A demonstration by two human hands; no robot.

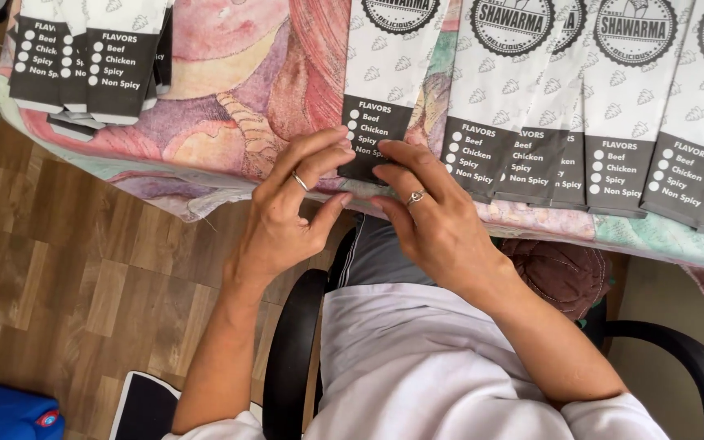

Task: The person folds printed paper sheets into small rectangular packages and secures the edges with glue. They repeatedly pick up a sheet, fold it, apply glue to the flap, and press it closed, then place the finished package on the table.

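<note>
The paper sleeve (382, 81) lies on the patterned tablecloth (238, 90), its long axis running away from you, dark bottom end at the table edge. Your left hand (291, 208) and right hand (425, 212) seem to pinch that end, equally near.

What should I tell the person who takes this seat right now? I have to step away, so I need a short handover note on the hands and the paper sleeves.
Left hand: fingertips pressing the dark bottom edge of the paper sleeve at the table's near edge, thumb below it.
Right hand: fingers on the same bottom edge from the other side.
Done, as it lies: a row of sleeves spread flat to the right, overlapping; a stack of sleeves at far left on the patterned tablecloth.
Left: the sleeve under both hands is not yet released; whether its bottom fold is finished cannot be seen.
</note>
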